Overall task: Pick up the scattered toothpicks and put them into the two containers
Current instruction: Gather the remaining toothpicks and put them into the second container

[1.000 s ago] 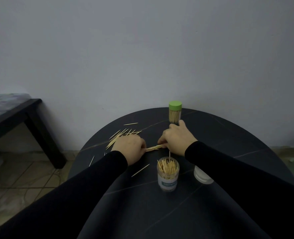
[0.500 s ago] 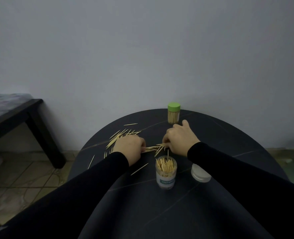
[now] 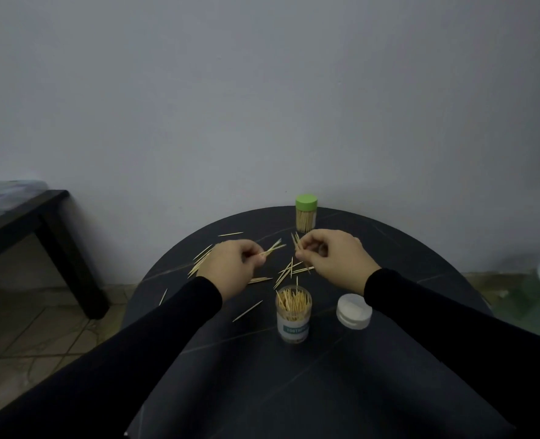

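Pale wooden toothpicks (image 3: pixel 289 270) lie scattered on the round black table (image 3: pixel 389 248). My left hand (image 3: pixel 234 267) is lifted above the table and pinches a small bunch of toothpicks (image 3: pixel 273 248) that points right. My right hand (image 3: pixel 335 259) pinches a few toothpicks (image 3: pixel 297 242) that stick up to the left. An open clear container (image 3: pixel 293 313) with a label stands in front of the hands, full of upright toothpicks. A second container with a green lid (image 3: pixel 306 213) stands at the table's far edge, behind my right hand.
A white lid (image 3: pixel 354 311) lies to the right of the open container. More toothpicks (image 3: pixel 200 258) lie left of my left hand, and single ones (image 3: pixel 247 311) nearer me. A dark side table (image 3: pixel 25 217) stands at the left over a tiled floor.
Both hands have risen off the table and drawn apart, each now holding toothpicks. A loose cluster stays on the table between them.
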A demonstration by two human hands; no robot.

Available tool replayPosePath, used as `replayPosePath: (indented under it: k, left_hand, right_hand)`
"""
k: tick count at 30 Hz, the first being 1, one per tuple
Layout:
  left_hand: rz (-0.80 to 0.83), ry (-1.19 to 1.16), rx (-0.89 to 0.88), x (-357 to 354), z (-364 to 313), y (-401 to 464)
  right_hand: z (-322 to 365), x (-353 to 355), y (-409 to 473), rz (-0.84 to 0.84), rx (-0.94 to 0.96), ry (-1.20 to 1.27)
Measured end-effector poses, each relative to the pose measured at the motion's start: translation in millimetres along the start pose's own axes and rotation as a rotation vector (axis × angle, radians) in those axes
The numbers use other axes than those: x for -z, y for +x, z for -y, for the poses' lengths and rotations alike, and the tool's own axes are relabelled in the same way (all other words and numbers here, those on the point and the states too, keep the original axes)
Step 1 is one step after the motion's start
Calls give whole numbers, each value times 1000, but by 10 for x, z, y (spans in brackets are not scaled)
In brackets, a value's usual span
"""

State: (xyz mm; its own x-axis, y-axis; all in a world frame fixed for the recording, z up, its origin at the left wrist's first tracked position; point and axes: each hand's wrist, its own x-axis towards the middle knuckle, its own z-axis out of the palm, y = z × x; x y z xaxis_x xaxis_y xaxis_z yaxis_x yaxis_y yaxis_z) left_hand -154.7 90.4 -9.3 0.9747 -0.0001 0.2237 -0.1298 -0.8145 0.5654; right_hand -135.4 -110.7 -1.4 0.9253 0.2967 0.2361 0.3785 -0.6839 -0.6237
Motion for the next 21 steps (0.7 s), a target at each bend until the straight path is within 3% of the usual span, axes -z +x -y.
replayPosePath:
  k: [5,8,12,21]
  left_hand:
    - [-20,-419,-12,69,-182,-153]
    - [-7,-682,-49,55,-304,-276]
    - [57,-896,-29,-41,-379,-391]
    - [148,-959,150,-204,-250,-539]
  right_hand:
    - [112,111,-252,-17,62,403]
    - [146,119,-341,20,93,524]
    - [124,28,-386,86,71,500]
    - [40,48,-399,217,-4,346]
